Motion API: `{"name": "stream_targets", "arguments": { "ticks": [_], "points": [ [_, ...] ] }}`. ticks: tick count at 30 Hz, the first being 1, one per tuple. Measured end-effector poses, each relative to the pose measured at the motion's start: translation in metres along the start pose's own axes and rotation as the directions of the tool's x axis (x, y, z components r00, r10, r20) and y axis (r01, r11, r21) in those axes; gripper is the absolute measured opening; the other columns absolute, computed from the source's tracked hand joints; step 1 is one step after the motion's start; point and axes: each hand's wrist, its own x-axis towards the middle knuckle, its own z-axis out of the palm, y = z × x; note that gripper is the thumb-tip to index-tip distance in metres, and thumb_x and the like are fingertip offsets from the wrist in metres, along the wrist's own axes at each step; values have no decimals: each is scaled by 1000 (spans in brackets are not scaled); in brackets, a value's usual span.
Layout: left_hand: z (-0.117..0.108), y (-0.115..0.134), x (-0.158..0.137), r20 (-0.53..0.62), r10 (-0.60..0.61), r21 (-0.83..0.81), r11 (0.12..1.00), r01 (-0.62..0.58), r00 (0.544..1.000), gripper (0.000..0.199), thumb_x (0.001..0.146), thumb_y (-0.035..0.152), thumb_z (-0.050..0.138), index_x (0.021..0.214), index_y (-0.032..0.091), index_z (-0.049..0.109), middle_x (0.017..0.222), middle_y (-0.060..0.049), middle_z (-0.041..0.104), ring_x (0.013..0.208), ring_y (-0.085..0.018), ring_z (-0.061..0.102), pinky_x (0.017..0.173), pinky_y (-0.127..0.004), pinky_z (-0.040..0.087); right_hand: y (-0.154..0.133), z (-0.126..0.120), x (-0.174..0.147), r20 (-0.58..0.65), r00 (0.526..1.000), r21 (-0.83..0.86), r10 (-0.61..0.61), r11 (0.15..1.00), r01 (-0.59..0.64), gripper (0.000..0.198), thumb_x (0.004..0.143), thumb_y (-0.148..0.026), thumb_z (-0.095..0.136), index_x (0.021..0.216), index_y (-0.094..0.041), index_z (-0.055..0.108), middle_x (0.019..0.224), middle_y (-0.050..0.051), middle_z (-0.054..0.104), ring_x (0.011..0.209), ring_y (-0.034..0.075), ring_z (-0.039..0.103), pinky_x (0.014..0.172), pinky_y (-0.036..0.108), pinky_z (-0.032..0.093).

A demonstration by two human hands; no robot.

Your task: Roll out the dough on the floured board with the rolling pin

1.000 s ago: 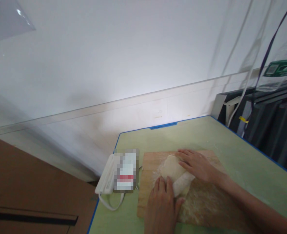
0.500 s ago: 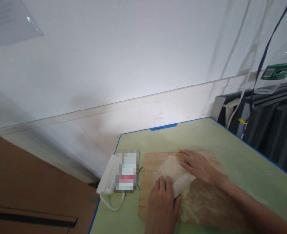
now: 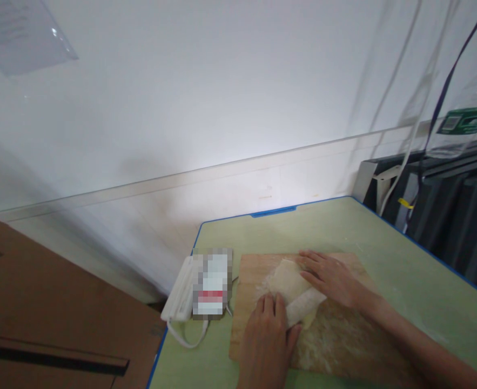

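A flattened sheet of pale dough (image 3: pixel 286 279) lies on a floured wooden board (image 3: pixel 248 270). Across the dough runs a whitish, flour-dusted rolling pin (image 3: pixel 305 307), its two ends covered by my hands. My left hand (image 3: pixel 266 335) rests over the near-left end, fingers stretched forward and thumb apart. Over the far-right end lies my right hand (image 3: pixel 332 275), flat, with its fingers extended to the left. A strip of dough shows on the near side of the pin too.
The board sits on a green table (image 3: pixel 303 224) with blue edging. Left of it are a white corded device (image 3: pixel 178 289) and a blurred-out box (image 3: pixel 213 283). A cardboard box (image 3: pixel 52 313) stands at left. A plastic bottle (image 3: pixel 463 127) is on dark panels (image 3: pixel 461 200) at right.
The whole view has shifted very slightly. Both hands and the rolling pin stay in nearly the same place on the dough.
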Motion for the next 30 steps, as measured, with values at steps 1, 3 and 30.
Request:
{"name": "stream_targets", "arguments": {
  "ticks": [1, 3, 30],
  "points": [
    [0, 0, 0, 2, -1, 3, 1000, 1, 1000, 39, 82, 25, 51, 119, 15, 47, 118, -9, 52, 110, -24, 45, 91, -35, 39, 0, 0, 0, -3, 1000, 5, 2, 1000, -2, 37, 86, -33, 39, 116, -18, 55, 122, 11, 55, 113, 25, 48, 94, 43, 38],
    [-1, 0, 1, 2, -4, 9, 1000, 4, 1000, 39, 82, 24, 50, 119, 16, 47, 117, -9, 51, 109, -24, 45, 90, -34, 39, 0, -1, 0, 2, 1000, 10, 5, 1000, -5, 37, 86, -34, 40, 116, -18, 55, 122, 11, 55, 113, 25, 48, 94, 43, 38],
    [2, 0, 3, -3, -30, 23, 999, 30, 1000, 41, 80, 28, 53, 120, 16, 48, 117, -9, 52, 107, -25, 46, 89, -35, 39, 1, -5, -1, 4, 1000, 80, 28, 996, -28, 35, 85, -36, 41, 111, -20, 58, 121, 10, 55, 109, 25, 50, 92, 44, 39]
  ]
}}
